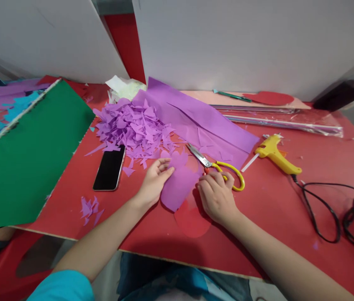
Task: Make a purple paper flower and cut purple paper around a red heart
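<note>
My left hand (155,182) is closed on a piece of purple paper (180,186), thumb on top and fingers at its left edge. The paper has a scalloped upper end and is held just over the red table. Curled over the lower handle loop of yellow-handled scissors (239,177) is my right hand (217,196), its thumb hidden. The blades point up and left, slightly apart. A round red paper shape (192,221) lies partly beneath the purple piece. Just beyond my left hand spreads a heap of purple paper scraps (133,127).
A phone (109,169) lies left of my hands, beside a green board (39,154). Purple sheets (202,121) stretch behind the scissors. On the right are a yellow glue gun (277,154) and its black cord (324,238). Wrapped sticks (283,122) lie farther back.
</note>
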{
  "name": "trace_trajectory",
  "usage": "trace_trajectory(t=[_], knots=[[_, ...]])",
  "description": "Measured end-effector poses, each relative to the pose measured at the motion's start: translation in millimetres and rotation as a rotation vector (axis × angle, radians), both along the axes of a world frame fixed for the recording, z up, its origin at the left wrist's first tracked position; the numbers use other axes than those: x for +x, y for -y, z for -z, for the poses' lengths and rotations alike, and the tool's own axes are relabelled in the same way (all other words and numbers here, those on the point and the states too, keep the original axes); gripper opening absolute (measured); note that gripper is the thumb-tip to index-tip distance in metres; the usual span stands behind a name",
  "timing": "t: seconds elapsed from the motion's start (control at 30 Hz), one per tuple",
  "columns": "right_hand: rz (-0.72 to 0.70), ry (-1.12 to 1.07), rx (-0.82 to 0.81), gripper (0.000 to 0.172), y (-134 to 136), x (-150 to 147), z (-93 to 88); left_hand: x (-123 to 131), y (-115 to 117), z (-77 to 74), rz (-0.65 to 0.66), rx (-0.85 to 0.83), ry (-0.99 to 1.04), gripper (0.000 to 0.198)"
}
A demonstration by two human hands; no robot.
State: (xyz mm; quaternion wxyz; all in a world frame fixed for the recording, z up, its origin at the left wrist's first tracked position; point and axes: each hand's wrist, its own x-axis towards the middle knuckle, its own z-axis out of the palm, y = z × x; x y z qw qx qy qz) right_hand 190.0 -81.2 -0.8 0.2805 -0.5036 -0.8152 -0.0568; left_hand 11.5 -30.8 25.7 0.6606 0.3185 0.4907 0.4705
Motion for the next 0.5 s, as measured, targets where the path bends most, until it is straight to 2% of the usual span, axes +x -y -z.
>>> trace_trajectory(t=[0.1,0.23,0.33,0.4,0.5], knots=[[-0.107,-0.004,-0.026,0.021,-0.3,-0.7,-1.1,-2.8,-7.5,4.4,-0.108,0.033,-0.052,0.029],[-0.348,-0.017,-0.127,0.024,1.5,-1.1,-5.1,-4.5,-10.3,9.0,-0.142,0.063,-0.14,0.024],[-0.552,-0.002,-0.271,0.052,4.9,-1.5,-7.3,-4.6,-8.6,9.4,-0.108,0.089,-0.182,0.024],[-0.608,0.011,-0.336,0.068,6.6,-1.9,-7.7,-4.9,-7.8,9.1,-0.08,0.103,-0.195,0.028],[-0.617,0.013,-0.379,0.066,7.7,-2.3,-8.1,-6.5,-8.8,9.2,-0.065,0.135,-0.248,0.028]])
